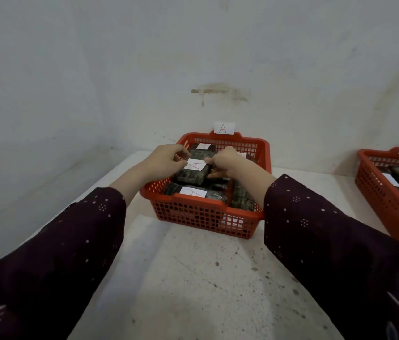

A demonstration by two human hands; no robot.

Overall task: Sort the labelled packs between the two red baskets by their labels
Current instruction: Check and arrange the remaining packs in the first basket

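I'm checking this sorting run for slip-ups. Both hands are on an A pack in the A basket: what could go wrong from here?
1. The left hand and right hand grip the top pack right at its paper label, which might peel or tear.
2. The A basket looks full; the pack lies on other packs and may slide when released.

A dark pack (190, 175) labelled A sits atop other packs (193, 192) in red basket A (188, 199); red basket B (377, 190) stands right.
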